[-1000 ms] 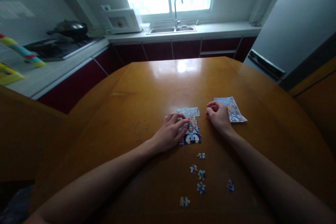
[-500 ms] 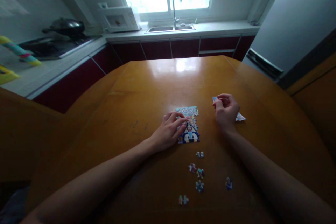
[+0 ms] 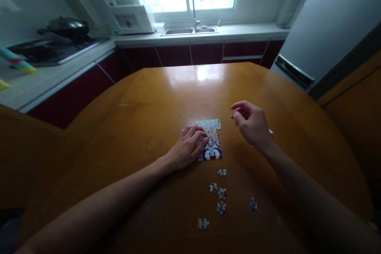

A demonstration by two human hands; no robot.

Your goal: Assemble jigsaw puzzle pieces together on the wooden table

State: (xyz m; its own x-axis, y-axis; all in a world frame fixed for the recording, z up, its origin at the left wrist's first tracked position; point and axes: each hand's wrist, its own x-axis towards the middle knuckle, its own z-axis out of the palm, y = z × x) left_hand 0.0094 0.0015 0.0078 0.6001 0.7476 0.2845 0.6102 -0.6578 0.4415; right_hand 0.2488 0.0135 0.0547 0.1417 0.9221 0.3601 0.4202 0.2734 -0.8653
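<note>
A partly assembled jigsaw puzzle [image 3: 212, 154] with a blue cartoon dog's face lies flat on the wooden table. My left hand [image 3: 187, 147] rests over its left side, fingers loosely bent and touching it, covering part of the picture. To the right of the puzzle, my right hand [image 3: 251, 122] hovers above the table with fingers curled and thumb apart; I see nothing between them. Beneath it lies a picture card [image 3: 270, 131], mostly hidden, with only a pale corner showing. Several loose puzzle pieces [image 3: 221, 207] are scattered nearer to me, and one piece [image 3: 253, 203] lies apart on the right.
The wooden table [image 3: 166, 99] stretches toward a counter with a sink [image 3: 178, 31], faucet [image 3: 195, 10] and microwave [image 3: 131, 19]. A wok [image 3: 66, 27] sits on the stove at left. A refrigerator [image 3: 330, 27] stands at right.
My right hand has let go of the picture card, risen and shifted slightly left. My left hand stays on the puzzle. The whole view has shifted a little.
</note>
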